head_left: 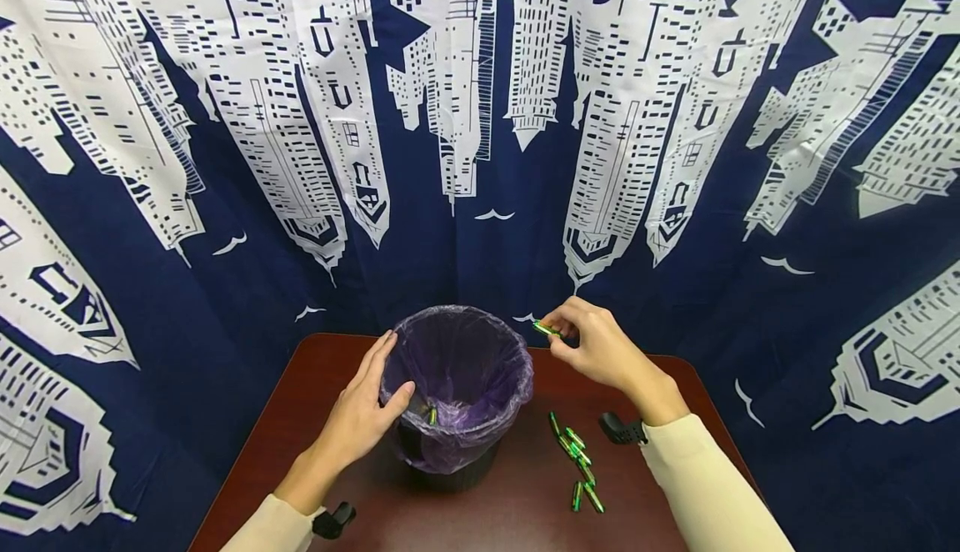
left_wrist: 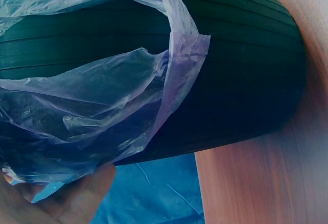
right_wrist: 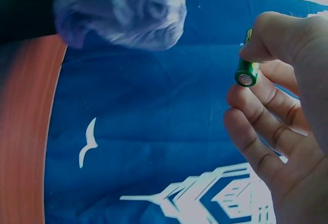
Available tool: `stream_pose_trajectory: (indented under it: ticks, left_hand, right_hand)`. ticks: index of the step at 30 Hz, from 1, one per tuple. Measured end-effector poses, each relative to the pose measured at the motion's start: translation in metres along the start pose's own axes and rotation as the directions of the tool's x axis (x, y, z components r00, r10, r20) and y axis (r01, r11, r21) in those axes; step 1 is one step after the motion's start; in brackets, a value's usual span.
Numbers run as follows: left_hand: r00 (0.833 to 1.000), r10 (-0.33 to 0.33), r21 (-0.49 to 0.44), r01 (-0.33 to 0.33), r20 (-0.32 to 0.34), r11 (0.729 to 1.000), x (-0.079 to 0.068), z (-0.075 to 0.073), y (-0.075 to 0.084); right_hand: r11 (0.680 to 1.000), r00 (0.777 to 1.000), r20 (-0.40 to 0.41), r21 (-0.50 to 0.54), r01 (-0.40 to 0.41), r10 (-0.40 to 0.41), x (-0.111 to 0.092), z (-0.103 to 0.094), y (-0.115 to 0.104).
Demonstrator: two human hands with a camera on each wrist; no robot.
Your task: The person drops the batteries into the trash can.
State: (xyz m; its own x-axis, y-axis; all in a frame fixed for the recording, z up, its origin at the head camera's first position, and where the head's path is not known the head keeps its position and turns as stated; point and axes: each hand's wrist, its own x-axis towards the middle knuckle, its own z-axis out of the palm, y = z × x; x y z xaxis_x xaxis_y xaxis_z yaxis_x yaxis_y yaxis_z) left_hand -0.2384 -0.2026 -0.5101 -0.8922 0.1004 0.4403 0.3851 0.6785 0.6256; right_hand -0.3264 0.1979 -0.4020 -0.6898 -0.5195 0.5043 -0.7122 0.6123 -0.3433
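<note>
My right hand pinches a green battery between thumb and fingers, just right of the rim of a bin and above it. In the right wrist view the battery's flat end shows below the thumb, while the other fingers spread loosely. My left hand rests against the left side of the dark bin, fingers extended along the rim and thumb near its front edge. A translucent purple bag lines the bin and folds over its rim. Inside lies another battery.
Several green batteries lie in a loose cluster on the reddish-brown table, right of the bin. Behind the table hangs a dark blue curtain printed with white buildings. A black wrist strap sits at the right cuff.
</note>
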Motion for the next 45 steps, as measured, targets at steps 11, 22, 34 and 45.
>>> stream_pose_trajectory:
  ticks: [11, 22, 34, 45]
  left_hand:
    - [1.0, 0.019, 0.001, -0.019, -0.016, 1.0, -0.001, 0.001, 0.001]
    - [1.0, -0.004, -0.008, 0.004, 0.004, 1.0, 0.0, 0.002, 0.001]
    - [1.0, -0.01, -0.003, 0.01, 0.006, 1.0, 0.0, 0.0, 0.002]
    - [1.0, -0.004, -0.006, 0.004, 0.005, 1.0, 0.0, 0.0, 0.002]
  right_hand:
    - [0.998, 0.996, 0.065, -0.009, 0.062, -0.061, 0.041, 0.002, -0.027]
    - [0.995, 0.987, 0.133, 0.043, 0.088, -0.093, 0.075, 0.013, -0.048]
    - [0.996, 0.974, 0.21, 0.037, 0.083, -0.089, 0.099, 0.036, -0.065]
    - [0.995, 0.968, 0.234, 0.037, 0.088, -0.095, 0.108, 0.045, -0.074]
